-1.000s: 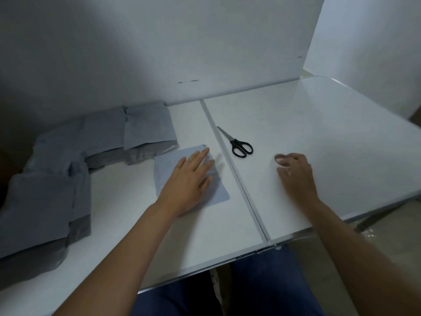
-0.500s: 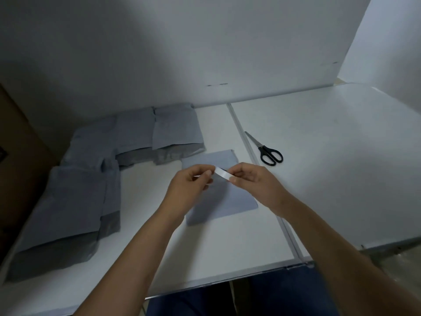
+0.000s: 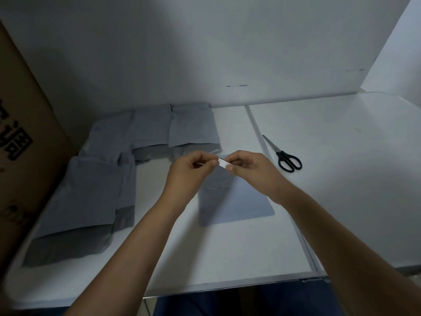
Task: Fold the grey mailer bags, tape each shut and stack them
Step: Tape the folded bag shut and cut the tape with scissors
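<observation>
Centrally, both hands [image 3: 227,169] pinching tape [image 3: 222,164], above mailer [image 3: 239,201]

Two bare forearms come up from the bottom of the frame, with no sleeves, watch, rings or bracelets showing. The left hand [image 3: 189,172] and right hand [image 3: 252,171] are ungloved, nails short and plain. At the bottom centre, below the table edge, dark blue trousers [image 3: 239,303] cover the lap.

Packing station: white table [image 3: 341,179], mailer bags [image 3: 91,190], cardboard box [image 3: 22,133].
</observation>
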Tool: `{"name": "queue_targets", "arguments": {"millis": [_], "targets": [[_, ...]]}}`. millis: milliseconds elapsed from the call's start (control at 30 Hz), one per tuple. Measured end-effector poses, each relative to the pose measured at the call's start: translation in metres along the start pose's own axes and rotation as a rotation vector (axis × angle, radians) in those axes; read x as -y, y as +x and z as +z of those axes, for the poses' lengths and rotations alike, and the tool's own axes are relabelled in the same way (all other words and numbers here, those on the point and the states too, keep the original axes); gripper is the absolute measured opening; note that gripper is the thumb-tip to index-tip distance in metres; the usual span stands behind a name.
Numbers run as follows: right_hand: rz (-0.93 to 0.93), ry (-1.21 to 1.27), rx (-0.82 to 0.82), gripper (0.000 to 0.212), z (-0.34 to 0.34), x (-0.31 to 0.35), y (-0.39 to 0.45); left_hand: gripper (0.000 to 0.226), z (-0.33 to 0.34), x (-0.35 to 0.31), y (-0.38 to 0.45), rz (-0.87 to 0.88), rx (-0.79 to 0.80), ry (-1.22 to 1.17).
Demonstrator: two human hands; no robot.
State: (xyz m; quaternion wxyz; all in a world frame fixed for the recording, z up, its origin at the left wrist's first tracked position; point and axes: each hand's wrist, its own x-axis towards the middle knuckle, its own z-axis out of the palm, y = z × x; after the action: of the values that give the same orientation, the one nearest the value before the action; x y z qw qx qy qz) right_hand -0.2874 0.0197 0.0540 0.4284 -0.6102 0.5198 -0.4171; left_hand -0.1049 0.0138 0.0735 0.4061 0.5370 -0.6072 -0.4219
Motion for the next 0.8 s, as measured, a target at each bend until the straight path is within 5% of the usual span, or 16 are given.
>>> {"name": "queue_targets", "arguments": {"millis": [167,333,567,700,800], "targets": [[0.088,0.213,0.071,0.014,0.006,0.000,-0.001,0.037,-0.001,0.016,0.003,-0.046,0.052,0.057],[0.173,0.390,0.196,0.016,0.009,0.000,-0.002,0.012,0.000,0.020,-0.004,-0.003,0.065,0.029],[0.198,0.344,0.283,0.032,0.012,0.006,-0.004,0.026,-0.001,0.012,-0.006,-0.273,0.188,-0.266],[0.224,0.274,0.249,0.035,0.014,0.008,-0.004,0.020,-0.001,0.016,-0.006,-0.195,0.145,-0.089],[0.246,0.197,0.194,0.037,0.012,0.008,-0.006,0.016,-0.006,0.011,-0.007,0.033,-0.015,0.173]]}}
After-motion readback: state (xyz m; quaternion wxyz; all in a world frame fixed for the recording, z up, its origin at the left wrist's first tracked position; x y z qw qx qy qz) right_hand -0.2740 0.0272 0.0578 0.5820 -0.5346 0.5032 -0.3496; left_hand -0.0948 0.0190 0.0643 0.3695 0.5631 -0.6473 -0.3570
